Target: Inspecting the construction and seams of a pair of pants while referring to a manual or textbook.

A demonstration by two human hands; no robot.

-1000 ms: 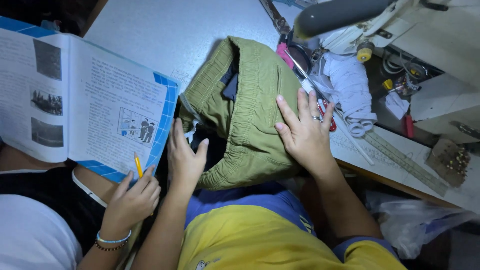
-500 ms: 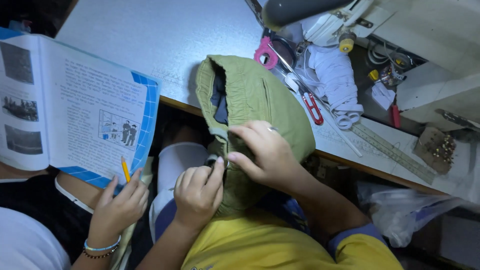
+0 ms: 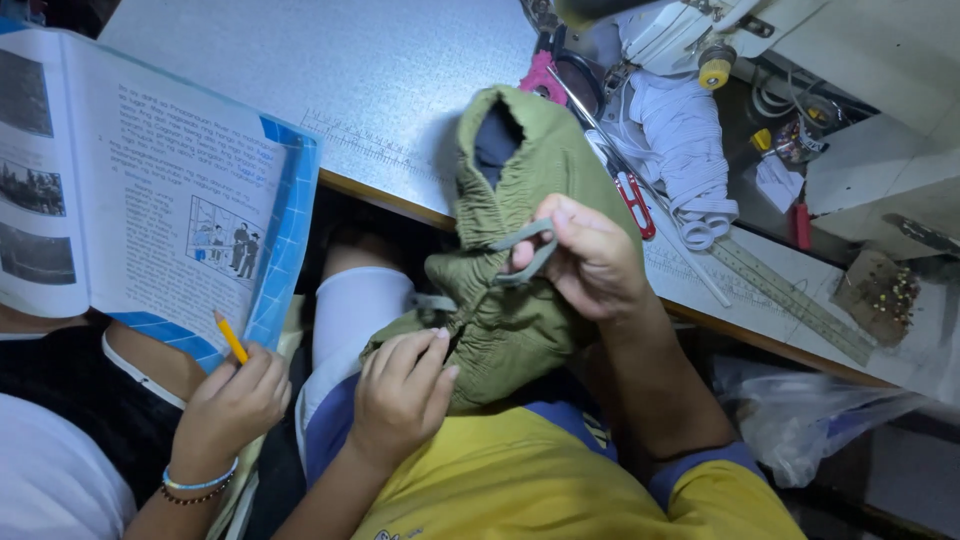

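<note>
Right hand point(image 3: 590, 262) up at the bench point(image 3: 400, 90) edge now, its grip pinched shut on a loop of grey drawstring point(image 3: 528, 255), fingertips squeezing the cord just where it comes out of the gathered waistband. The olive-green garment point(image 3: 520, 200) itself is draped half on the bench, half hanging down into the lap, its dark lining showing at the top opening. Left hand point(image 3: 400, 395) sits lower, grip closed on the bunched hem of the same garment, thumb and forefinger nipping the puckered fabric near a second bit of pale cord.

Behind the garment on the bench: pink-handled scissors point(image 3: 545, 72), a small red-handled snipper point(image 3: 634, 200) just beside the cloth, a bundle of white elastic tape point(image 3: 680, 150), and a long ruler point(image 3: 790, 295) lying slantwise toward the bench edge. A pincushion stuck with pins point(image 3: 880, 295) sits at the far right.

Off to the left, another person's hand point(image 3: 232, 405), with bracelets at the wrist, holds a yellow pencil point(image 3: 230, 337) against an open book point(image 3: 150, 200) with blue-edged pages, well apart from the sewing.
</note>
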